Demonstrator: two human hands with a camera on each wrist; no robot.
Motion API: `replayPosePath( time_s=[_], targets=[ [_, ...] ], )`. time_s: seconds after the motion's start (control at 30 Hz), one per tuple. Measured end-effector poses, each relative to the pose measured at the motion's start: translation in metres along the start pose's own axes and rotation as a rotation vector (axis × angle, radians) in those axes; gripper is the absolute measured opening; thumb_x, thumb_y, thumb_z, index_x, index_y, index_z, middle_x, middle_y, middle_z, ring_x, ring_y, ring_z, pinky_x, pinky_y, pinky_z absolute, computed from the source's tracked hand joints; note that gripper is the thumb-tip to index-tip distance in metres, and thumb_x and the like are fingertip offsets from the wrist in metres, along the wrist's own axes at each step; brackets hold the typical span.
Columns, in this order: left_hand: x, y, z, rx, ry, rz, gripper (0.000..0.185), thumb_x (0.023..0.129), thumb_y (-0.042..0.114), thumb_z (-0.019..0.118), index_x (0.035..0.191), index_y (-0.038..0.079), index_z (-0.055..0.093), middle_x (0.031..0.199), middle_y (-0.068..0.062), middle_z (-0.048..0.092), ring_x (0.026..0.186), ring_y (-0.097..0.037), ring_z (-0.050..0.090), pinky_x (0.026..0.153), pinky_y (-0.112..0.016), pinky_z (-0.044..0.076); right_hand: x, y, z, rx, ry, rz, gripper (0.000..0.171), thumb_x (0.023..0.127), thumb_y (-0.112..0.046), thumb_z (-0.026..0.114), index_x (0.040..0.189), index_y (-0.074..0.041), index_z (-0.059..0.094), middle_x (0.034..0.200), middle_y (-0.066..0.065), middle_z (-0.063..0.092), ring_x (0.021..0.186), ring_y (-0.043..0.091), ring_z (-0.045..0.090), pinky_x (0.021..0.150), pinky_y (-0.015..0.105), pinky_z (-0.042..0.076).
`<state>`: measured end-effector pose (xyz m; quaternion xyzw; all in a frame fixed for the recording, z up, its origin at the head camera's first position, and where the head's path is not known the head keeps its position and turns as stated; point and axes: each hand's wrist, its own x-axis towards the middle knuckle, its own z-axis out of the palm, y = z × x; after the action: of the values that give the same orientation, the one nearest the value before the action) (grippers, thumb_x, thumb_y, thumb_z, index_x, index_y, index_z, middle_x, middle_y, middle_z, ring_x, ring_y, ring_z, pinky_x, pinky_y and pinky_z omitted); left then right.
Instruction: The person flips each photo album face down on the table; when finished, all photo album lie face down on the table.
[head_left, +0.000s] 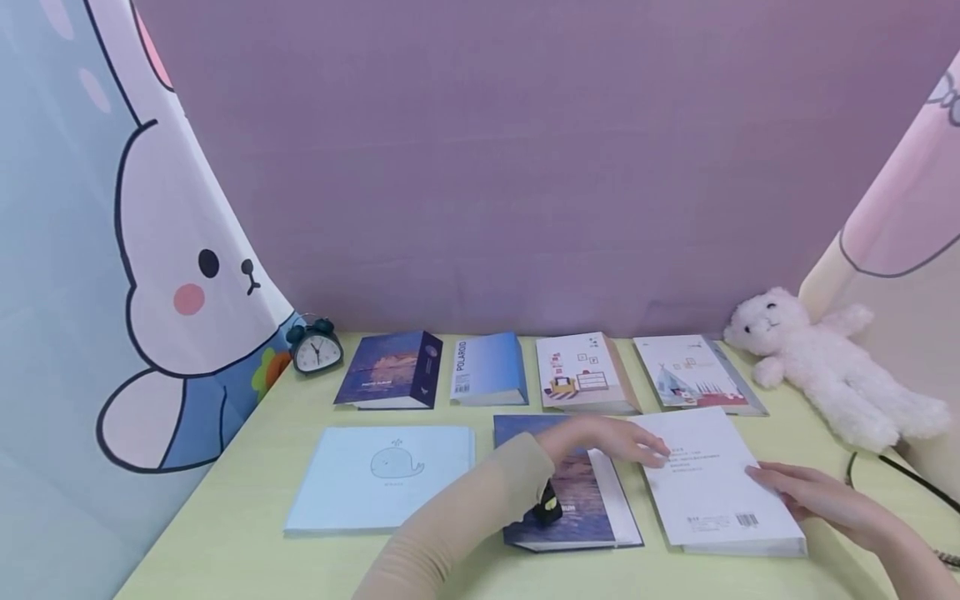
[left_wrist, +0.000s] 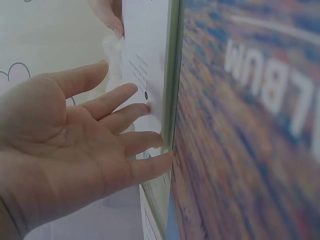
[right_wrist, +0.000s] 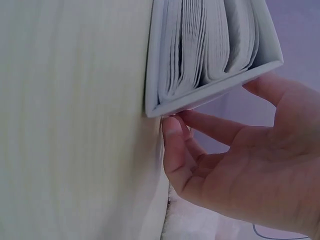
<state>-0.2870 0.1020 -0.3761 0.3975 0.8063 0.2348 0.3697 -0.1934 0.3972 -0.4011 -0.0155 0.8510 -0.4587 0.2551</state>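
Observation:
A white photo album (head_left: 708,492) lies back cover up at the front right, with small print and a barcode. My right hand (head_left: 828,500) holds its right edge. In the right wrist view, curled fingers (right_wrist: 175,150) meet the lower edge of the spine, and another digit reaches the cover edge. My left hand (head_left: 607,437) hovers with spread, relaxed fingers by the white album's upper left part, holding nothing; whether a fingertip touches the cover I cannot tell. Below the left wrist lies a purple-blue photo album (head_left: 555,500), partly hidden by the sleeve.
A pale blue whale album (head_left: 390,492) lies front left. Behind stand a sunset album (head_left: 386,367), a blue Polaroid album (head_left: 486,367), and two white illustrated albums (head_left: 581,371). An alarm clock (head_left: 315,346) is back left, a white plush bear (head_left: 825,358) at right, near a black cord (head_left: 915,477).

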Motion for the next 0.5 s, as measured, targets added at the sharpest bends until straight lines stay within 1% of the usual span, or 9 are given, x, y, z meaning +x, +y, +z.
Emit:
replayPosePath(
  time_s=[0.13, 0.23, 0.3, 0.37, 0.43, 0.5],
  targets=[
    [-0.0002, -0.0002, -0.0003, 0.004, 0.0, 0.006, 0.046, 0.099, 0.034, 0.044, 0.143, 0.021, 0.04, 0.154, 0.009, 0.026, 0.14, -0.001, 0.021, 0.112, -0.016, 0.023, 0.0001, 0.0002, -0.0013, 0.002, -0.006, 0.01, 0.078, 0.101, -0.037, 0.035, 0.137, 0.025, 0.003, 0.111, 0.009, 0.065, 0.094, 0.012, 0.063, 0.075, 0.028, 0.052],
    [0.0011, -0.002, -0.0005, 0.023, 0.01, 0.015, 0.046, 0.1, 0.034, 0.043, 0.143, 0.021, 0.04, 0.153, 0.009, 0.028, 0.14, -0.001, 0.023, 0.111, -0.016, 0.023, 0.0001, -0.0003, -0.0014, -0.004, 0.013, 0.015, 0.077, 0.101, -0.037, 0.036, 0.139, 0.022, 0.004, 0.115, 0.011, 0.063, 0.095, 0.012, 0.062, 0.075, 0.028, 0.052],
    [0.002, -0.0035, -0.0007, 0.051, 0.034, 0.022, 0.045, 0.1, 0.035, 0.043, 0.143, 0.022, 0.041, 0.15, 0.01, 0.034, 0.138, 0.0, 0.027, 0.11, -0.015, 0.025, -0.0002, -0.001, -0.0006, -0.023, 0.045, 0.015, 0.075, 0.1, -0.037, 0.039, 0.141, 0.019, 0.009, 0.118, 0.011, 0.062, 0.095, 0.008, 0.061, 0.076, 0.026, 0.051],
    [0.0031, -0.0052, -0.0011, 0.075, 0.068, 0.046, 0.045, 0.1, 0.035, 0.042, 0.142, 0.02, 0.042, 0.147, 0.009, 0.039, 0.135, -0.001, 0.032, 0.108, -0.014, 0.028, -0.0006, -0.0019, 0.0009, -0.069, 0.1, -0.009, 0.071, 0.099, -0.036, 0.043, 0.142, 0.015, 0.017, 0.122, 0.01, 0.06, 0.094, 0.001, 0.058, 0.075, 0.024, 0.05],
    [0.0035, -0.0068, -0.0019, 0.079, 0.107, 0.072, 0.044, 0.1, 0.033, 0.042, 0.141, 0.017, 0.043, 0.145, 0.006, 0.044, 0.132, -0.003, 0.038, 0.106, -0.014, 0.031, -0.0009, -0.0032, 0.0021, -0.11, 0.159, -0.037, 0.067, 0.098, -0.034, 0.047, 0.142, 0.012, 0.025, 0.124, 0.007, 0.059, 0.092, -0.005, 0.055, 0.075, 0.022, 0.05],
    [0.0036, -0.0085, -0.0028, 0.063, 0.137, 0.093, 0.044, 0.1, 0.031, 0.043, 0.141, 0.014, 0.044, 0.143, 0.003, 0.046, 0.129, -0.004, 0.043, 0.103, -0.013, 0.034, -0.001, -0.0046, 0.0027, -0.14, 0.194, -0.065, 0.064, 0.097, -0.032, 0.05, 0.141, 0.009, 0.03, 0.125, 0.006, 0.057, 0.092, -0.008, 0.053, 0.075, 0.022, 0.05]
  ],
)
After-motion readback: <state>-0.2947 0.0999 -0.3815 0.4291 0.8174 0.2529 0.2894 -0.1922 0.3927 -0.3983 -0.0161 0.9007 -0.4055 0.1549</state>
